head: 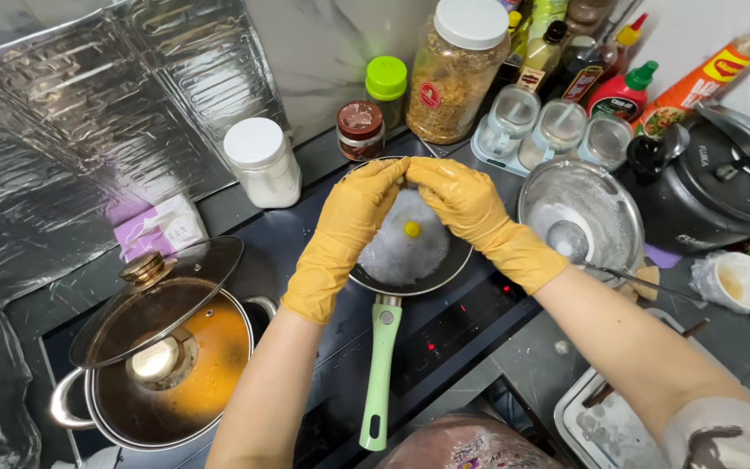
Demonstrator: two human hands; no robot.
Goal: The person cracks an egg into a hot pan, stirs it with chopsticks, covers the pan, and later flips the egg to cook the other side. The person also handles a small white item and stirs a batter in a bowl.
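Fingers of the left hand (346,227) and right hand (470,208) are pinching an eggshell (405,176) apart — the egg (411,229) is already lying in the pan (410,260), cooking not yet done.

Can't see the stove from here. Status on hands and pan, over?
Both gloved hands, left hand and right hand, meet fingertips over frying pan. Yolk in frothy white. Lidded pot alongside, apart.

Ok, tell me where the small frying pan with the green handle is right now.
In the head view, the frying pan sits mid-frame on the dark cooktop, directly under both gloved hands, between the lidded pot on the left and the steel bowl on the right.
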